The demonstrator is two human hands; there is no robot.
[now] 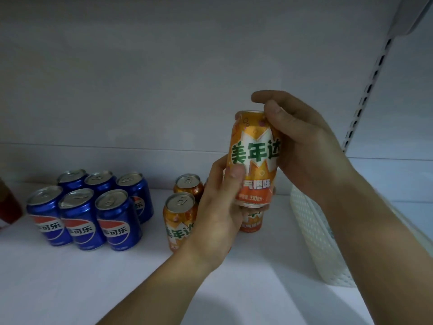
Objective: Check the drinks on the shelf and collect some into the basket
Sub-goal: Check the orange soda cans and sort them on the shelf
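Note:
An orange soda can (254, 158) with green lettering is held upright above the white shelf (82, 285). My left hand (220, 207) grips its lower part, thumb across the front. My right hand (302, 146) grips its upper part from the right, fingers curled over the rim. Three more orange cans stand on the shelf: one at the front (178, 219), one behind it (188, 186), and one (251, 219) partly hidden under the held can. The white perforated basket (311, 235) stands on the shelf at the right, partly behind my right forearm.
Several blue cola cans (82, 207) stand in two rows at the left. A red object (9, 205) is cut off at the left edge. The shelf's back panel and a slotted upright (367, 90) rise behind.

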